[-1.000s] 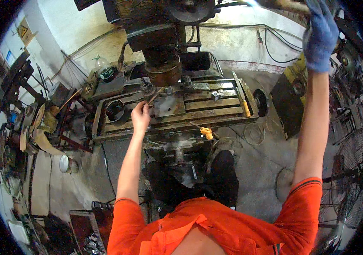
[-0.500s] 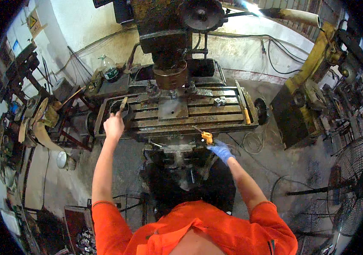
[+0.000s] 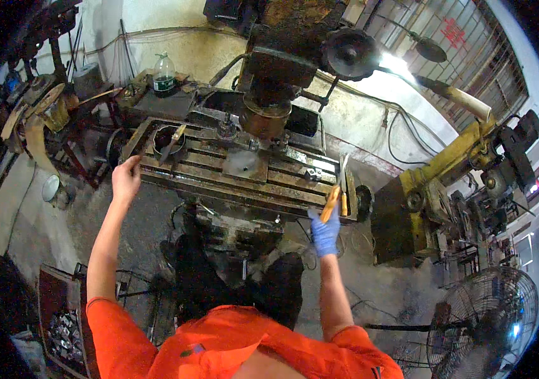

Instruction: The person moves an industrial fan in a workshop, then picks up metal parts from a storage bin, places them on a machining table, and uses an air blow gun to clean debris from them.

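My left hand [image 3: 126, 177], bare, is just off the front left edge of the machine's slotted table [image 3: 187, 177]. It holds nothing, and its fingers are loosely bent and partly apart. Beyond it a brush [image 3: 179, 134] with a light wooden handle leans in a dark round pot [image 3: 159, 138] on the table. In a blue glove, my right hand [image 3: 325, 232] is closed around a yellow-orange air blow gun [image 3: 330, 205] at the table's front right. Right beside the gun lies a file [image 3: 344, 199] with a yellow handle. A flat metal plate [image 3: 244, 165] sits mid-table under the spindle head [image 3: 265, 117].
Small metal blocks [image 3: 313, 174] lie on the table's right half. A handwheel [image 3: 364, 202] sticks out at its right end. A large fan [image 3: 484, 316] stands at lower right, a yellow machine [image 3: 402, 208] at right. A bin of metal pieces [image 3: 66, 335] is at lower left.
My left hand has let go of the brush and drawn back to the left. My right hand has brought the blow gun up toward the file at the table's right end. The view has tilted.
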The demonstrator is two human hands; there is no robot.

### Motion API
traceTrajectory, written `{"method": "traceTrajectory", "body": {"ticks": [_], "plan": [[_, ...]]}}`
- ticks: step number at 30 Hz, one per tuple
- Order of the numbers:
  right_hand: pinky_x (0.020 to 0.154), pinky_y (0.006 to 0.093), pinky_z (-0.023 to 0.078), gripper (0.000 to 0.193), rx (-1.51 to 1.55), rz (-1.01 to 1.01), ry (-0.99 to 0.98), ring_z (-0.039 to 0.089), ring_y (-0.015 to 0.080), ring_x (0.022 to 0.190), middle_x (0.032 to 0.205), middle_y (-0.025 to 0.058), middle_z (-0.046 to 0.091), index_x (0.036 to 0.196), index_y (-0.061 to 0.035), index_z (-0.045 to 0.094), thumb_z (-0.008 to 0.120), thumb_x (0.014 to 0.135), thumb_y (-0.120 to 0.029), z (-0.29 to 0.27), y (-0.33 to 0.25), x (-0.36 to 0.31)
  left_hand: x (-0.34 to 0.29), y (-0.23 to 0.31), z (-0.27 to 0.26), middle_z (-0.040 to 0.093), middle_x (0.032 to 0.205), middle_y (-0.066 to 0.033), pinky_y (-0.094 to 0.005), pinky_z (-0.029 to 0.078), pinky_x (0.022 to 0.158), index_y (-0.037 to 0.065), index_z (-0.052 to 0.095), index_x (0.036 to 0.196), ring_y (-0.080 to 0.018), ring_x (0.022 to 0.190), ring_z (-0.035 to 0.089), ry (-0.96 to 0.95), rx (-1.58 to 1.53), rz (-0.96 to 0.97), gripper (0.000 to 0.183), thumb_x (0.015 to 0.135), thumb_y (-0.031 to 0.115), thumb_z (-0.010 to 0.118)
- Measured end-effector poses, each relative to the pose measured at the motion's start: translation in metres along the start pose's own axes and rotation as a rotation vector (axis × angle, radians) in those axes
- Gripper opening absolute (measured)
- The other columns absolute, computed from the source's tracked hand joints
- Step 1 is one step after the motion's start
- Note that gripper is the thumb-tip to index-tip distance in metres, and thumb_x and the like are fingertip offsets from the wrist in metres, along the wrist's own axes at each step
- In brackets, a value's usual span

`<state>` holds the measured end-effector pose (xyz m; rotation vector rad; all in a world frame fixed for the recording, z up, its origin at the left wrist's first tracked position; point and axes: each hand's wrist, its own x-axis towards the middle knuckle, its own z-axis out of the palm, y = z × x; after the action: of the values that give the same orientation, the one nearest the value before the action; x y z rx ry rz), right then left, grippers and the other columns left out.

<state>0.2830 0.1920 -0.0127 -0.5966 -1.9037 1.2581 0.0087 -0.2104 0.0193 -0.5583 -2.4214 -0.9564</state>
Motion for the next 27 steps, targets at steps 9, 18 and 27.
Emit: {"method": "traceTrajectory", "body": {"ticks": [9,18,27], "plan": [[0.073,0.0385,0.048,0.045,-1.28,0.014,-0.743,0.062,0.03,0.084,0.087,0.0166,0.064,0.085,-0.005,0.066,0.054,0.073,-0.046,0.085,-0.08,0.05,-0.046,-0.014,0.016,0.062,0.084,-0.0178,-0.0361,0.048,0.067,0.003,0.063,0.092,-0.0308,0.077,0.062,-0.194,-0.125,-0.087,0.02,0.074,0.005,0.056],[0.074,0.0394,0.048,0.039,-1.149,-0.036,-0.656,0.061,0.0343,0.085,0.09,0.0205,0.062,0.086,-0.0026,0.065,0.051,0.071,-0.035,0.129,-0.074,0.083,-0.057,0.0,0.01,0.063,0.085,-0.0175,-0.0382,0.048,0.072,0.003,0.063,0.095,-0.0314,0.081,0.061,-0.436,-0.085,-0.054,0.027,0.07,0.008,0.057],[0.062,0.0431,0.044,0.045,-0.946,0.023,-1.251,0.059,0.0371,0.07,0.07,0.022,0.06,0.074,0.0013,0.061,0.06,0.071,-0.044,0.055,-0.143,-0.021,-0.106,-0.008,0.043,0.062,0.084,-0.0151,-0.0383,0.049,0.066,0.002,0.06,0.094,-0.0288,0.073,0.061,-0.872,-0.327,0.077,0.031,0.081,0.03,0.055]]}}
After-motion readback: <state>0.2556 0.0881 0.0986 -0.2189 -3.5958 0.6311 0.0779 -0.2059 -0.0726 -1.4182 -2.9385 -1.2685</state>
